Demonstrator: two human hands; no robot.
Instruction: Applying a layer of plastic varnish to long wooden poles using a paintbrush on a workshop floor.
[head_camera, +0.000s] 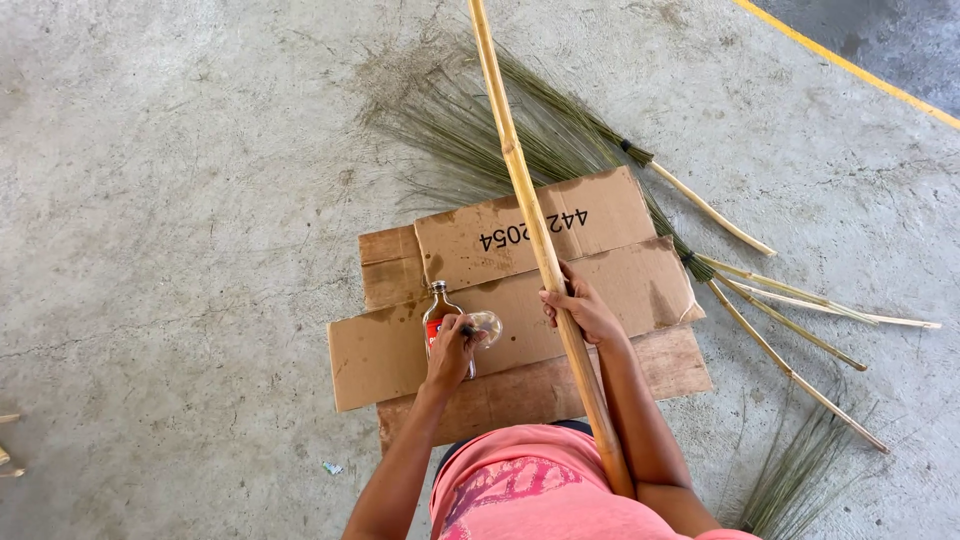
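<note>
1. Head view, looking straight down: the person sits over flattened cardboard (600, 290) spread on a concrete floor (180, 200).
2. Right hand (585, 310) is wrapped shut around a long bamboo pole (535, 235), gripping it over the cardboard's middle.
3. That pole runs from the top edge of the view down across the cardboard to the pink shirt (540, 485) at the bottom.
4. Left hand (450, 350) is closed on a small clear bottle (438, 315) with a red label, standing near the cardboard's left edge.
5. Just right of that hand, something small and clear sits on the cardboard; can't tell what it is.
6. Brooms (700, 270) of green straw with thin stick handles lie beyond the cardboard's far and right edges, fanned over the floor.
7. A yellow line (850, 68) crosses the floor's top right corner.
</note>
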